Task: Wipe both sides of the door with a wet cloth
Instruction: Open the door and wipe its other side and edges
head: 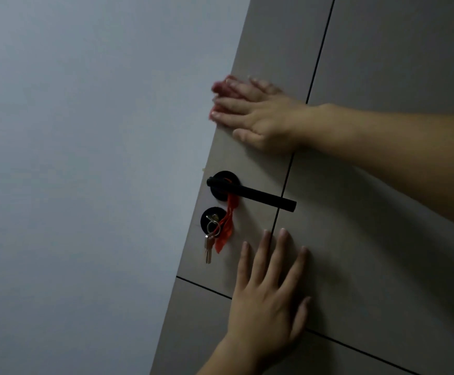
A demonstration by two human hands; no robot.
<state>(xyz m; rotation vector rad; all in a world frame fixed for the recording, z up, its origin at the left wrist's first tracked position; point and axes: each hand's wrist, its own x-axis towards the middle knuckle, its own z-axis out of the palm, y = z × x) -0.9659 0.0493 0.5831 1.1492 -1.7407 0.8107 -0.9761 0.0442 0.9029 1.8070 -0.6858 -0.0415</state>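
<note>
The right hand (258,117) lies flat, fingers straight, its grip pressing a reddish cloth (218,87) against the door (382,63) at the latch edge. Just along that edge from the grip sit the black lever handle (261,196) and keys (208,247). Beyond them the left hand (269,293) braces flat, holding nothing. Wiping of this face looks under way. No wet streaks show, so coverage is unclear, and the other side likely remains.

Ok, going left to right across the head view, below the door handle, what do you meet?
From the left: wall → keys → ribbon → left hand, flat on the door.
</note>
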